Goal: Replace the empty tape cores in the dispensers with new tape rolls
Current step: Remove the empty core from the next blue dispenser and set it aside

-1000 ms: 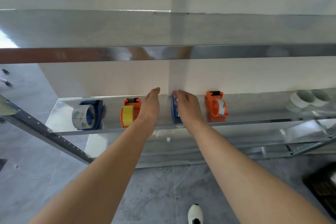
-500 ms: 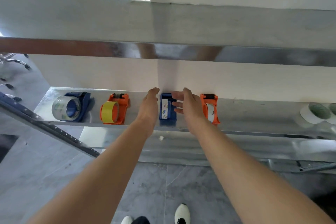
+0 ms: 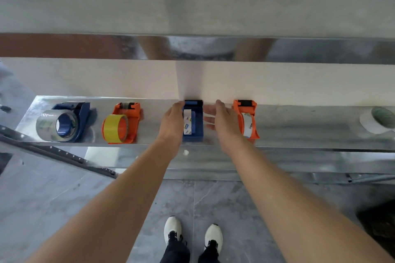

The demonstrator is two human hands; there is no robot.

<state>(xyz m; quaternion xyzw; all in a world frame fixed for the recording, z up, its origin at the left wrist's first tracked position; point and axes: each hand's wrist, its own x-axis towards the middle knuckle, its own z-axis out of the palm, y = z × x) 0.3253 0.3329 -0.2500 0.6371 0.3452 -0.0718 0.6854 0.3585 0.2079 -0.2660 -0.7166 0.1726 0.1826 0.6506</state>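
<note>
Reaching in over the lower shelf [image 3: 299, 132], the person has the middle blue dispenser [image 3: 198, 128] bracketed between both hands. The left hand [image 3: 172, 123] lies flat against its left wall, fingers straight and running toward the back. I cannot make out what the thumb is doing. The right hand [image 3: 223, 124] is open as well, its fingers spread and pointing at the right wall, just beside it or barely touching; I can't tell which. Neither hand has closed on anything.

Inside the dispenser a narrow white core [image 3: 187, 123] with small printed marks stands on edge, and it looks spent to me. The right orange dispenser [image 3: 248, 121], just beside the right hand, carries a similarly thin ring. Further left, the yellow-tape dispenser [image 3: 120, 123] and the clear-tape dispenser [image 3: 57, 124] look loaded already.

I'd say the step in hand is taking hold of the blue dispenser so its core can come out. The next move calls for both hands to close on its walls and draw it toward the shelf's front edge, keeping low under the upper shelf [image 3: 213, 6]. The core then has to come off its hub. A fresh roll would have to come from the white rolls [image 3: 374, 120] at the far right end, well apart from the hands.
</note>
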